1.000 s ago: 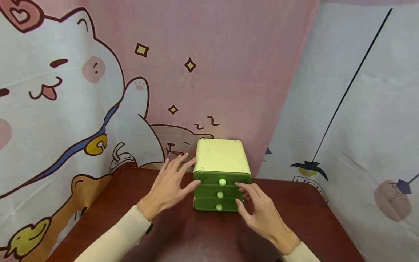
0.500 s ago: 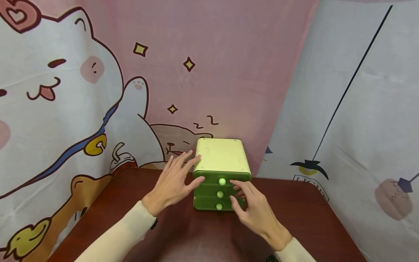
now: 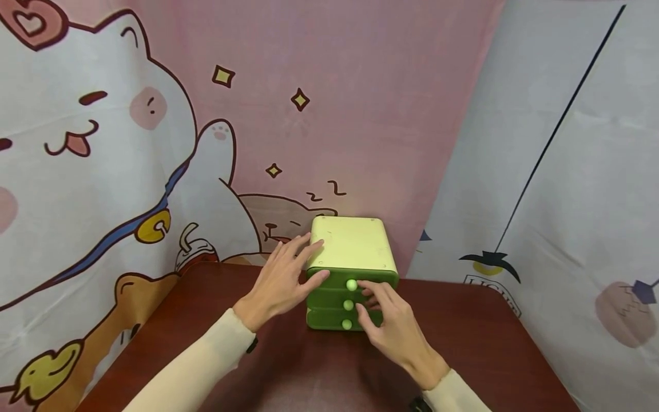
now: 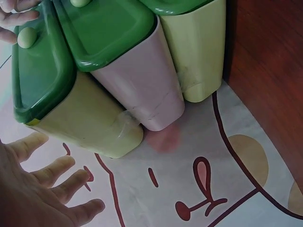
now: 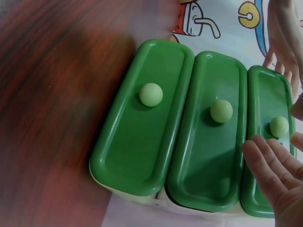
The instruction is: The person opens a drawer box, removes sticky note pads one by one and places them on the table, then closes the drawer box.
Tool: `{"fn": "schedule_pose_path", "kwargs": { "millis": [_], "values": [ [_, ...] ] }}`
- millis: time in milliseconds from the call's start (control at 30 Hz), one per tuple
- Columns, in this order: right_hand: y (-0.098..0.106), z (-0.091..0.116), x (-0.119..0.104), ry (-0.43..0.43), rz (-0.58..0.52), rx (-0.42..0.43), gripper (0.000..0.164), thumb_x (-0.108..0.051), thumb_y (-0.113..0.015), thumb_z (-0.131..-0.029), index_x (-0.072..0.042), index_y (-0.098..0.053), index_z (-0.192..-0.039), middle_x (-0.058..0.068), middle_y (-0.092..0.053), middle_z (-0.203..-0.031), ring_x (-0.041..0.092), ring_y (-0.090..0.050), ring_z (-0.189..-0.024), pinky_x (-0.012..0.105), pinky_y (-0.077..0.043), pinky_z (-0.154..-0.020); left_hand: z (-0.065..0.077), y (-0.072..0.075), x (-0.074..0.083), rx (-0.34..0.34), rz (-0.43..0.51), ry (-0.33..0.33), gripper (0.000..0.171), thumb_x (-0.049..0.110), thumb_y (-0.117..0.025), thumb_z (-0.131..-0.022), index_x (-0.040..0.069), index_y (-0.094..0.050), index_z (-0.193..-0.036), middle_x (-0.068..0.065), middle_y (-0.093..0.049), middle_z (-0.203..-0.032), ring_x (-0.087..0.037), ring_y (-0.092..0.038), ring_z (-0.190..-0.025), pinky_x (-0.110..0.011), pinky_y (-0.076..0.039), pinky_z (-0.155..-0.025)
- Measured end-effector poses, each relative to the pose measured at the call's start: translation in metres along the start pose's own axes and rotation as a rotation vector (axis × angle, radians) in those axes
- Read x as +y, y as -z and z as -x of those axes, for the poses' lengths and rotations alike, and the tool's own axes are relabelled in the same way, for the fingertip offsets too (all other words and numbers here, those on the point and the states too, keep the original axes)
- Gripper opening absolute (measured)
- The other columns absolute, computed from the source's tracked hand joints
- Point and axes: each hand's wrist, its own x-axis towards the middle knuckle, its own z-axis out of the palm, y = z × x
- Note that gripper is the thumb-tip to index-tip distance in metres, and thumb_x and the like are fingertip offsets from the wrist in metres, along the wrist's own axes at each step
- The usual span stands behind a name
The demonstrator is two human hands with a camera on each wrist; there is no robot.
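Note:
A small three-drawer cabinet (image 3: 351,243) has a cream top and green fronts, with a round pale-green knob on each drawer. All its drawers are closed. My left hand (image 3: 283,281) is spread at the cabinet's upper left, fingertips overlapping the top's edge in the head view. In the left wrist view those fingers (image 4: 54,172) reach out beside the cream side wall. My right hand (image 3: 399,329) hovers before the right of the fronts, thumb and fingers apart and slightly bent. Its index fingertip is right by the top knob (image 3: 352,285); the middle knob (image 5: 221,111) stands untouched.
The cabinet stands on a dark red-brown table (image 3: 453,309), near its back edge. Behind hangs a pink and white cloth (image 3: 381,103) printed with cartoon animals. Clear tape (image 4: 127,124) clings to the drawer unit's side.
My right hand has moved left, toward the top knob. The left hand has shifted a little right and up, closer to the cabinet's top. The cabinet has stayed in place.

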Motion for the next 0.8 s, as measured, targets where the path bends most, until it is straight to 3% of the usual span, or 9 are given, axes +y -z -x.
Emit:
{"fn": "schedule_pose_path", "kwargs": {
  "millis": [367,800],
  "values": [
    [-0.01,-0.002,0.002,-0.013,0.037,0.01,0.047,0.0,-0.087,-0.098,-0.003,-0.074,-0.144,0.01,-0.077,-0.12,0.018,-0.081,-0.092,0.033,-0.072,-0.08,-0.008,-0.004,0.002,0.015,-0.01,-0.006,0.074,0.07,-0.056,-0.116,0.03,-0.052,-0.178,-0.011,-0.046,-0.187,-0.04,-0.045,-0.174,-0.074,-0.03,-0.143],
    [-0.02,-0.013,0.003,-0.012,0.024,0.028,0.039,-0.001,-0.086,-0.1,-0.003,-0.076,-0.139,0.007,-0.079,-0.116,0.01,-0.079,-0.089,0.027,-0.07,-0.078,-0.021,-0.006,0.003,-0.006,0.021,0.0,0.073,0.069,-0.052,-0.118,0.028,-0.052,-0.178,-0.013,-0.044,-0.188,-0.041,-0.045,-0.174,-0.073,-0.031,-0.143]
  ]
}}
